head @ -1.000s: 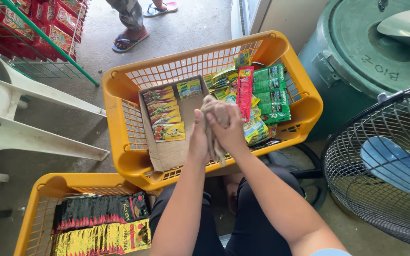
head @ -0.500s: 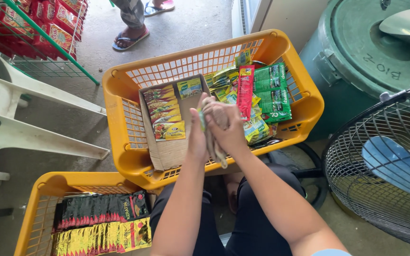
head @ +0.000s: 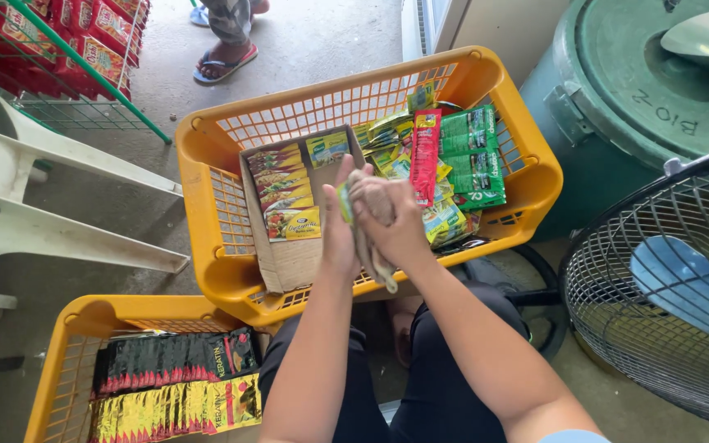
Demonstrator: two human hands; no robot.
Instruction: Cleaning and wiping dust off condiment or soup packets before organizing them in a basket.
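Left hand [head: 340, 226]: raised over the near rim of the big basket, palm toward the right hand, thumb up; pressed flat against the sachets from the left.
Right hand [head: 391, 221]: fingers curled over the top of the same bundle, knuckles up; closed on it from the right.
Sachets [head: 368, 246]: a slim bundle of small packets clamped between both hands; a pale tail hangs out below the palms, a green edge shows on the left side. Detail of the packets is hidden by the fingers.
Position: bundle is held in the air above the near edge of the basket, just right of the carton.
Basket [head: 207, 156]: large, yellow-orange plastic lattice, on the floor in front of the knees.
Carton [head: 293, 262]: open brown cardboard box lying in the basket's left half; a row of overlapping yellow-green packets inside.
Green packs [head: 473, 156]: stacked at the basket's right side; a red strip [head: 425, 156] lies just beside them, loose yellow-green sachets around and under it.
Second basket [head: 67, 344]: same colour, near left; rows of black and gold sachets inside.
Fan [head: 666, 287]: wire-caged, blue blades, right of the legs.
Bin [head: 617, 115]: green, lidded, behind the fan.
Chair [head: 43, 205]: white plastic, far left.
Other person: a sandalled foot [head: 223, 61] at the top, well apart.
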